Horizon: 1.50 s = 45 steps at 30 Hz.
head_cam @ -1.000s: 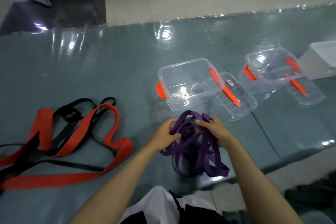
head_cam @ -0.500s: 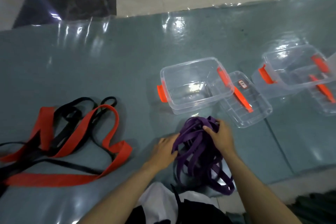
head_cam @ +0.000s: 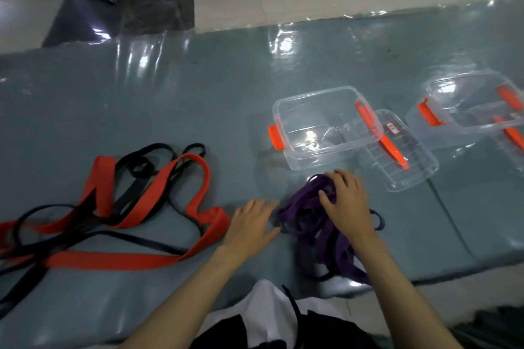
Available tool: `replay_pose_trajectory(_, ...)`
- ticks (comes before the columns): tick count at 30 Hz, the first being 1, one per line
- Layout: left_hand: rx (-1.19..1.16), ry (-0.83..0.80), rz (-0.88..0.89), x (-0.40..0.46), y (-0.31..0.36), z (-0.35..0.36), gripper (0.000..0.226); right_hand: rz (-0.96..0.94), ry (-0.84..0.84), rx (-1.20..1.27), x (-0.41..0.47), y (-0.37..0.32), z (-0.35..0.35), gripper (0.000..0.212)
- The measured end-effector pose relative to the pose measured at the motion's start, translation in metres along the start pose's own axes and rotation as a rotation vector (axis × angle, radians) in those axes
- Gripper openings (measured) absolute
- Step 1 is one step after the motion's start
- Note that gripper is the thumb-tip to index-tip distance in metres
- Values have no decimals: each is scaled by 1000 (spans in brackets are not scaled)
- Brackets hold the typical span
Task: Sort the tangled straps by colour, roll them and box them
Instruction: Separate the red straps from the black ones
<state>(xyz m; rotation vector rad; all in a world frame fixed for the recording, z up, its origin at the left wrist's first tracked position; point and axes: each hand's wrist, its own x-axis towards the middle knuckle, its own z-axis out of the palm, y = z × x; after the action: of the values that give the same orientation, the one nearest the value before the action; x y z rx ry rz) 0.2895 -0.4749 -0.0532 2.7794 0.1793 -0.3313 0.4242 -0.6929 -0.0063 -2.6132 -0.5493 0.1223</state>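
1. While the purple strap lies bundled on the mat before the box, we find our right hand gripping it, left hand spread flat beside.
2. We judge rolling under way; boxing follows.

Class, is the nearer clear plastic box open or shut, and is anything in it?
Open and empty: the nearer clear plastic box has no lid on; its clear lid lies beside it.
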Motion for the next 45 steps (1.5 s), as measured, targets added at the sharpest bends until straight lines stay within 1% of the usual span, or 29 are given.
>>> replay_pose_trajectory(1,30,17,-5,-10,-9,-3,66,-55,-4,5,-6,-12,5,40)
replay_pose_trajectory(3,64,36,-40,-31,-29,-7,63,-125,-67,29,-16,-37,19,31)
replay_pose_trajectory(5,70,30,-101,-53,-51,-8,62,-153,-172,76,-26,-62,37,25)
replay_pose_trajectory(7,66,15,-155,-74,-74,-9,64,-142,-277,151,-37,-86,60,22)
replay_pose_trajectory(9,49,14,-209,-94,-95,-11,63,-50,-378,270,-45,-109,85,24)
replay_pose_trajectory(11,-1,19,-267,-113,-115,-13,58,139,-462,449,-48,-133,105,34)
replay_pose_trajectory(13,-35,-2,-284,-131,-137,-14,54,330,-553,639,-52,-157,123,45)
replay_pose_trajectory(15,-79,-20,-281,-148,-159,-15,51,480,-611,750,-55,-178,140,40)
replay_pose_trajectory(16,-94,-20,-283,-155,-170,-15,50,552,-596,787,-56,-187,148,36)
replay_pose_trajectory(17,-104,-13,-288,-163,-182,-16,48,607,-540,811,-56,-195,154,35)
replay_pose_trajectory(19,-132,15,-301,-177,-206,-18,44,624,-351,810,-53,-207,165,32)
replay_pose_trajectory(20,-156,37,-309,-183,-218,-20,43,618,-287,806,-53,-215,167,27)
replay_pose_trajectory(21,-181,64,-319,-189,-230,-23,42,614,-258,815,-54,-225,168,19)
replay_pose_trajectory(22,-204,94,-328,-194,-241,-25,42,619,-255,863,-55,-236,166,11)
replay_pose_trajectory(23,-222,123,-338,-198,-253,-28,42,620,-267,919,-57,-249,163,14)
replay_pose_trajectory(25,-248,186,-363,-204,-275,-35,44,607,-310,1012,-59,-275,158,29)
replay_pose_trajectory(26,-255,218,-378,-205,-285,-39,47,591,-348,1027,-61,-287,155,31)
replay_pose_trajectory(29,-267,282,-395,-201,-309,-49,57,477,-462,994,-65,-318,149,26)
replay_pose_trajectory(31,-290,283,-351,-194,-318,-54,65,406,-524,1000,-72,-333,149,28)
replay_pose_trajectory(33,-248,263,-263,-185,-321,-57,71,333,-581,959,-80,-343,152,28)
replay_pose_trajectory(35,-149,209,-178,-178,-319,-56,70,275,-622,902,-89,-348,156,26)
replay_pose_trajectory(37,-163,171,-135,-173,-313,-51,69,267,-652,889,-98,-350,161,21)
replay_pose_trajectory(39,-287,185,-129,-174,-309,-44,67,284,-653,905,-104,-350,166,14)
replay_pose_trajectory(41,-421,239,-123,-179,-313,-38,61,322,-600,906,-105,-349,171,9)
replay_pose_trajectory(43,-459,235,-94,-188,-321,-35,53,365,-523,866,-103,-347,179,9)
replay_pose_trajectory(45,-424,173,-45,-199,-330,-33,50,361,-454,786,-99,-342,188,17)
